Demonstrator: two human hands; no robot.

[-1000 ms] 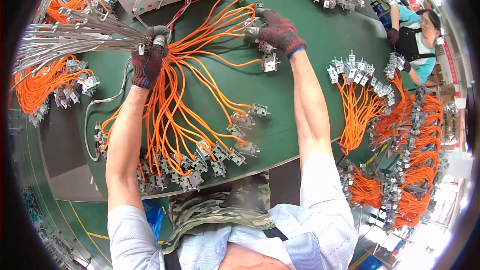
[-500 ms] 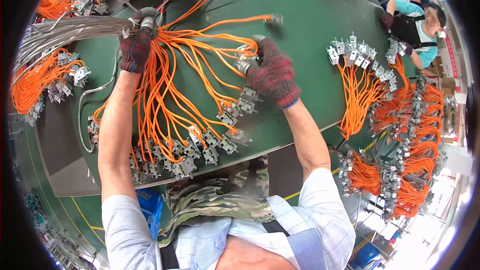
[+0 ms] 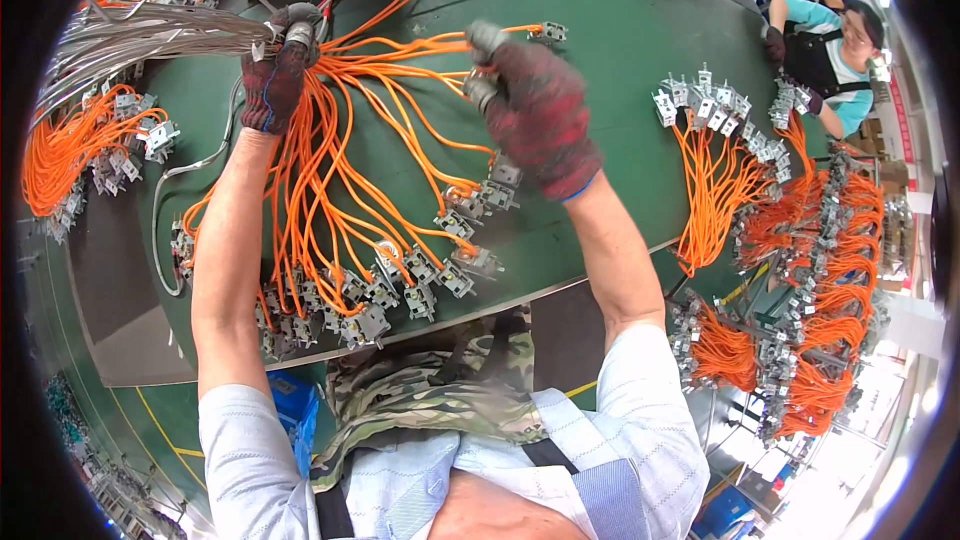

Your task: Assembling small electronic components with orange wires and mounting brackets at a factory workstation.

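Grey wires (image 3: 150, 35) trail left of the left hand (image 3: 275, 85), clamped on them where orange cables (image 3: 300, 155) begin, fanning right of and below it. Farther right, the blurred right hand (image 3: 535, 105) has moved nearer it; whether it grips, I cannot tell; handling seems unfinished.

The orange cables (image 3: 300, 155) look covered with smooth plastic, slightly glossy, while the end pieces (image 3: 372, 322) on them appear to be of bare grey metal with a dull shine, and the bundle of grey wires (image 3: 165, 38) seems smooth as well. The gloves (image 3: 548, 125) are of rough, matt knitted cloth, with greyish, worn-looking fingertips, and the green table top (image 3: 630, 110) is smooth with only a weak gloss. The camouflage apron (image 3: 430, 385) and the pale sleeves (image 3: 245, 450) are of matt woven cloth, whereas the blue bag (image 3: 292, 400) looks like thin, shiny plastic.
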